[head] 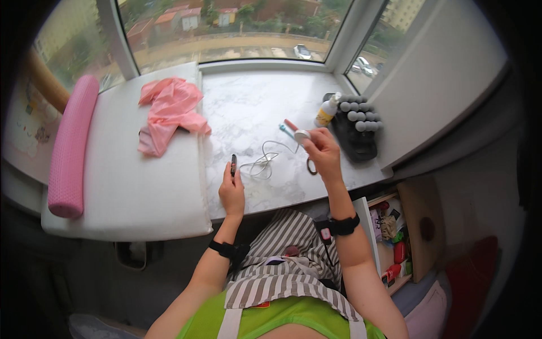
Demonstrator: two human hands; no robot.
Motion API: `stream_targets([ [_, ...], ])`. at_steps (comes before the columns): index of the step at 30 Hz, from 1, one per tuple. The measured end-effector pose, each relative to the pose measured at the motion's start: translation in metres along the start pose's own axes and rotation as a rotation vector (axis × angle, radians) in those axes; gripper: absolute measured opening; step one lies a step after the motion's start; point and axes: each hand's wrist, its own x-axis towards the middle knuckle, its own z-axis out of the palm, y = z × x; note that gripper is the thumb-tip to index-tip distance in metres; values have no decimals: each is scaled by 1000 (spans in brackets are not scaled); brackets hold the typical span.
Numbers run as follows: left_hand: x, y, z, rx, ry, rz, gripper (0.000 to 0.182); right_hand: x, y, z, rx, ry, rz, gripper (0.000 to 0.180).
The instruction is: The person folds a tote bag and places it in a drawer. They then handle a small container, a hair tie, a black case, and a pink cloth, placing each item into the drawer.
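My left hand (232, 193) holds a small dark stick-shaped object (233, 164) upright above the marble-patterned sill. Pinched in my right hand (324, 152) is a small round white object (302, 135). Just beyond it, a pink stick-like item (291, 124) and a light-blue one (286, 130) point up and left; whether they are held or lying on the sill I cannot tell. A thin white cable (262, 163) lies loosely coiled between my hands. Beneath my right hand, a dark ring-shaped thing (312, 166) shows partly.
A pump bottle (325, 112) stands by a black device with grey balls (360, 140). On the left, pink fabric (169, 106) and a pink foam roller (74, 148) rest on a white mat (135, 186). An open, filled drawer (368, 237) sits at lower right.
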Motion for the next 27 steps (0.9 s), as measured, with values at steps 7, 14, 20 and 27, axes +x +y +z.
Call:
stream_targets([
  [7, 2, 33, -6, -208, 126, -4, 49, -38, -61, -117, 650, 24, 191, 16],
  [14, -37, 178, -32, -603, -378, 751, 34, -82, -98, -143, 1297, 81, 449, 22],
  [20, -76, 255, -17, -998, -879, 615, 26, -111, -123, -116, 1519, 130, 427, 28],
  [27, -79, 257, -4, -1475, -901, 22, 35, -130, -95, -89, 887, -66, 338, 28],
])
